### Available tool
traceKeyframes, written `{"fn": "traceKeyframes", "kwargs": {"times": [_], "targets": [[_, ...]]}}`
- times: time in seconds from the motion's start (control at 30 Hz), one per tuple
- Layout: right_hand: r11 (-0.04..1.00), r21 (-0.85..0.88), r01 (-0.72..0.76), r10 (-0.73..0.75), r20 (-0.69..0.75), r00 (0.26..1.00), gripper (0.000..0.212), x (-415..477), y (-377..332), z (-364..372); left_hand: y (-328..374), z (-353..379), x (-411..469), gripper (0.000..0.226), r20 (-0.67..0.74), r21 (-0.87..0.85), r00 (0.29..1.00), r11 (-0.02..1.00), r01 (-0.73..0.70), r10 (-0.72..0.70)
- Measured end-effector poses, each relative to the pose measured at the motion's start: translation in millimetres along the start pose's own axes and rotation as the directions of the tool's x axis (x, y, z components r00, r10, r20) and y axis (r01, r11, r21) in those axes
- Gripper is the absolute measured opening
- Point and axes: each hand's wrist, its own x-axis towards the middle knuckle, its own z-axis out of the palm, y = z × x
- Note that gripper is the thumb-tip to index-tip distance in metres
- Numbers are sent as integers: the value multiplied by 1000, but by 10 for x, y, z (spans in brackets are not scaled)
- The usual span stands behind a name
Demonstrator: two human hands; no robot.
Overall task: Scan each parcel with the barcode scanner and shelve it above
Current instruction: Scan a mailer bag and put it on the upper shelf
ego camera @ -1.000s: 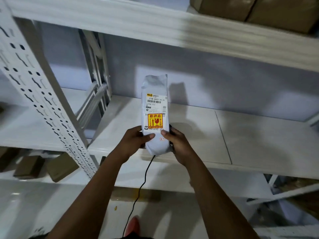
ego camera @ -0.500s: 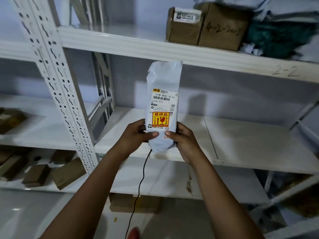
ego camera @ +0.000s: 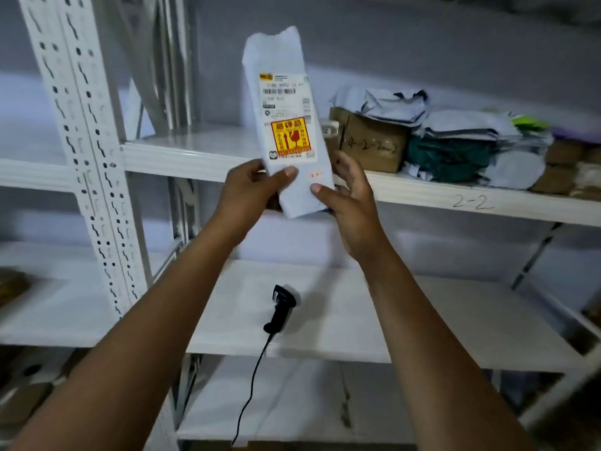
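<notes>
Both L grip (ego camera: 249, 187), R grip (ego camera: 353, 205) hold pkg (ego camera: 283, 60) — box (ego camera: 374, 143), bags (ego camera: 455, 131) crowd shelf (ego camera: 422, 194).

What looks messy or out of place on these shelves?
The soft bags on the upper shelf are heaped untidily, some slumped over a cardboard box. The scanner lies on its side on the lower shelf, its cord dangling over the front edge. The top edge of the held parcel looks ragged.
</notes>
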Motion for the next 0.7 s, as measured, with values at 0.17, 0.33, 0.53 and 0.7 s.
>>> {"fn": "traceKeyframes", "kwargs": {"times": [0.17,0.33,0.53,0.7], "targets": [[965,-212,156,-157,9,987,59,543,-439,67,412,104,806,34,-46,44,997,997,-57,59],[849,-505,152,-226,-87,970,66,1062,-575,148,590,222,1469,33,-29,126,998,991,-53,57],[699,-707,108,-349,-206,914,48,1428,-539,123,568,426,1877,36,-71,301,996,951,68,-48],[546,-833,87,-419,-181,890,42,1526,-451,92,466,480,1939,31,-54,360,997,930,75,-60]]}}
